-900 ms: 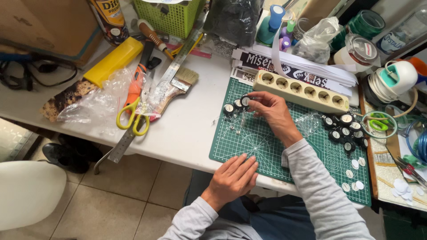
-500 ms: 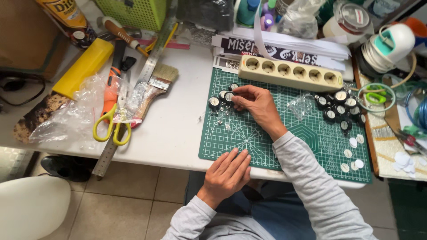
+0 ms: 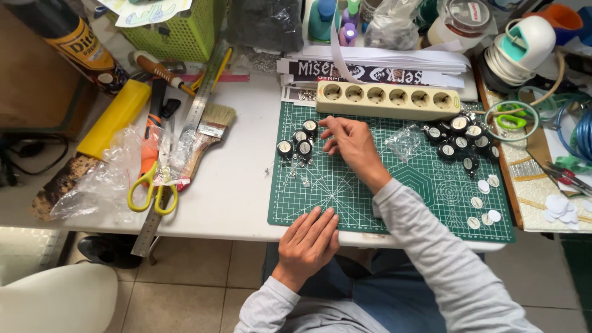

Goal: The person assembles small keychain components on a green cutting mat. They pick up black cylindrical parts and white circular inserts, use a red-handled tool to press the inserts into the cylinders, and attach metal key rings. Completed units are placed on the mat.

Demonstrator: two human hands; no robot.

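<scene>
— What carries it all?
— A white table (image 3: 243,185). A green cutting mat (image 3: 431,197) lies on it, a beige power strip (image 3: 388,98) across the mat's far edge.
— And to the left?
— Yellow-handled scissors (image 3: 151,188), a paintbrush (image 3: 206,132), a steel ruler (image 3: 179,154), crumpled clear plastic (image 3: 98,185).

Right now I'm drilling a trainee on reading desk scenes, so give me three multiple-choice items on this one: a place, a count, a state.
1. Where does the left hand rest?
A. on the near edge of the green cutting mat
B. on the yellow scissors
C. on the paintbrush

2. How many sockets does the beige power strip show?
A. three
B. five
C. eight

3. How is the right hand?
A. flat, palm up
B. fingers bent at the small black round parts
C. gripping the power strip

Key: 1 A, its fingers lie flat on the mat; 2 B, five round sockets in a row; 3 B, fingertips curl beside that cluster.
</scene>
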